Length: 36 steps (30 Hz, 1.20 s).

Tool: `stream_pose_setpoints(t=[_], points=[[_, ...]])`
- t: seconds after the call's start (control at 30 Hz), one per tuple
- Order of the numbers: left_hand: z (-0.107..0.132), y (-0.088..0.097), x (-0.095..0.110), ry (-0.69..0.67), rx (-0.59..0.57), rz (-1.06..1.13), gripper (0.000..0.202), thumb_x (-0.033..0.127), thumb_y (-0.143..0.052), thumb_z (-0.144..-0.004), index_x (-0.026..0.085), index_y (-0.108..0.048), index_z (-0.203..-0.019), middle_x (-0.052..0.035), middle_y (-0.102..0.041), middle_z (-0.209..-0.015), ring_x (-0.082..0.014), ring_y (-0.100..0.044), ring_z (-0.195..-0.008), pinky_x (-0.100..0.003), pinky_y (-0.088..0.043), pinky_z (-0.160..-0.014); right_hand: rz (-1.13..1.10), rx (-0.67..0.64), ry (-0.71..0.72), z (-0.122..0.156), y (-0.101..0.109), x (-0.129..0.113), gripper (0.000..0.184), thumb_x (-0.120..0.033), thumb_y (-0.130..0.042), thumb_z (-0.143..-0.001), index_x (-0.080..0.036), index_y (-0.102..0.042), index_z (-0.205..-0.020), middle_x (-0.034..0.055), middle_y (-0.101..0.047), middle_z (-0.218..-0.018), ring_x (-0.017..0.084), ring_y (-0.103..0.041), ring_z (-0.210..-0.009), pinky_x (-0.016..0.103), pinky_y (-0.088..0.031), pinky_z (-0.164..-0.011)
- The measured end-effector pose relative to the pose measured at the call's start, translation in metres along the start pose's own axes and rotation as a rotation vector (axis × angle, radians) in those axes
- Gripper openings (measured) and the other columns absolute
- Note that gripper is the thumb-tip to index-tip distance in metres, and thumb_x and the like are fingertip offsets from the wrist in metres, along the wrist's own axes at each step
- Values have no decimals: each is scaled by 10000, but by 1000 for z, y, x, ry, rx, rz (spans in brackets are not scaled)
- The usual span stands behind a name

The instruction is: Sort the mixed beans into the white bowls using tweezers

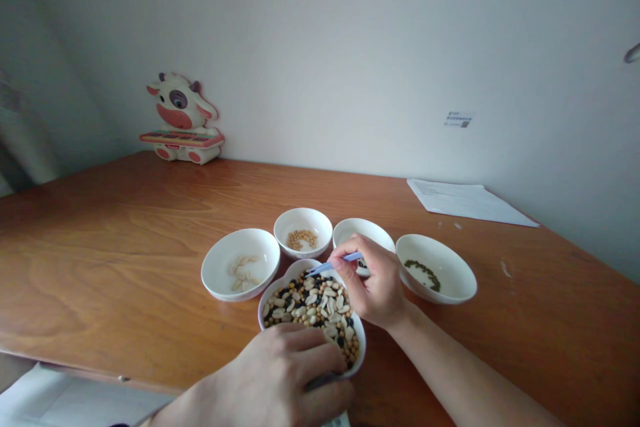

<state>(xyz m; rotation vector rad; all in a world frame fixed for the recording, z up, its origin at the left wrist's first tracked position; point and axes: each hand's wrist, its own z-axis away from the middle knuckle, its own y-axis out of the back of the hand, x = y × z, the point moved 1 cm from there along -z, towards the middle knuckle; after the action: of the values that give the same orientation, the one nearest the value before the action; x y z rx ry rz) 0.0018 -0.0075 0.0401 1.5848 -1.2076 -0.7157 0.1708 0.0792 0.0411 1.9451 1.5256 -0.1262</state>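
My right hand (374,280) is closed around light blue tweezers (323,268), whose tips reach into the far side of a lobed white bowl (361,355). In that bowl lies a mix of peanuts (313,300), yellow beans and black beans. My left hand (280,373) curls over the bowl's near rim and grips it; the fingertips are partly hidden. Behind stand small white bowls: one with pale peanuts (243,273) at the left, then one with yellow beans (301,239). My right hand partly covers a bowl (364,228) with dark beans. Green beans (424,273) lie in the rightmost bowl (457,267).
A cow-shaped toy keyboard (183,123) stands at the back left of the wooden table (125,247). White paper sheets (470,201) lie at the back right by the wall. Below the table's front-left edge, something white (75,400) shows.
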Motion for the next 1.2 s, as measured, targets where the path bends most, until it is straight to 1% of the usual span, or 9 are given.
stream_pose_setpoints(t=[0.1, 0.27, 0.4, 0.57, 0.7, 0.83, 0.97, 1.07, 1.2], points=[[2, -1, 0, 13, -1, 3, 247, 186, -346, -1043, 143, -585, -1001, -62, -632, -869, -202, -586, -743, -320, -475, -588, -75, -124, 64, 0, -4, -3, 119, -162, -544, -895, -182, -598, -790, 18, -602, -691, 152, -541, -631, 282, -436, -597], [2, -1, 1, 3, -12, 38, 354, 183, -248, -1052, 123, -598, -1058, -82, -637, -913, -227, -597, -773, -348, -506, -600, -128, -244, 93, 1, -12, -7, 94, -202, -582, -937, -182, -636, -863, 26, -667, -745, 153, -580, -680, 275, -473, -630], [0, 1, 1, 9, -13, 39, 356, 182, -258, -1048, 128, -608, -1014, -81, -638, -899, -225, -600, -779, -346, -520, -615, -154, -290, 93, 3, -15, -7, 126, -254, -582, -962, -190, -656, -883, 32, -696, -781, 154, -613, -702, 276, -505, -647], [0, 1, 2, 24, 23, 41, 387, 172, -231, -1054, 127, -616, -1058, -91, -648, -898, -214, -602, -801, -332, -545, -668, -193, -363, 62, 4, -16, -6, 142, -258, -567, -974, -188, -679, -922, 42, -724, -833, 150, -660, -730, 265, -537, -670], [1, -1, 1, 10, 30, 25, 373, 185, -249, -1056, 139, -619, -1051, -84, -646, -880, -206, -601, -772, -318, -535, -657, -211, -399, 51, 3, -16, -9, 127, -257, -571, -971, -204, -670, -911, 16, -739, -827, 137, -661, -720, 253, -531, -682], [2, -4, -1, 16, 30, 21, 329, 189, -290, -1050, 142, -615, -1056, -73, -640, -880, -214, -603, -777, -324, -529, -651, -233, -375, 26, 2, -12, -12, 127, -218, -529, -959, -199, -632, -886, 22, -725, -802, 142, -666, -709, 254, -523, -666], [3, -4, 0, 21, 8, 32, 337, 195, -278, -1049, 137, -610, -1050, -76, -641, -897, -224, -600, -777, -346, -528, -626, -207, -248, 47, 2, -5, -12, 144, -197, -474, -927, -193, -600, -858, 33, -692, -738, 159, -638, -662, 283, -505, -638], [3, -2, 1, 30, -5, 12, 271, 191, -339, -1041, 141, -604, -1019, -69, -634, -878, -214, -594, -754, -334, -511, -595, -174, -162, 22, 2, -2, -10, 149, -202, -467, -928, -197, -598, -858, 31, -683, -717, 157, -622, -634, 281, -500, -611], [1, 0, 2, 28, 1, -8, 180, 177, -418, -1019, 146, -596, -1014, -56, -632, -863, -202, -596, -737, -315, -502, -592, -158, -130, 28, 2, -2, -9, 143, -194, -483, -927, -195, -613, -868, 31, -689, -716, 155, -617, -624, 280, -496, -597]])
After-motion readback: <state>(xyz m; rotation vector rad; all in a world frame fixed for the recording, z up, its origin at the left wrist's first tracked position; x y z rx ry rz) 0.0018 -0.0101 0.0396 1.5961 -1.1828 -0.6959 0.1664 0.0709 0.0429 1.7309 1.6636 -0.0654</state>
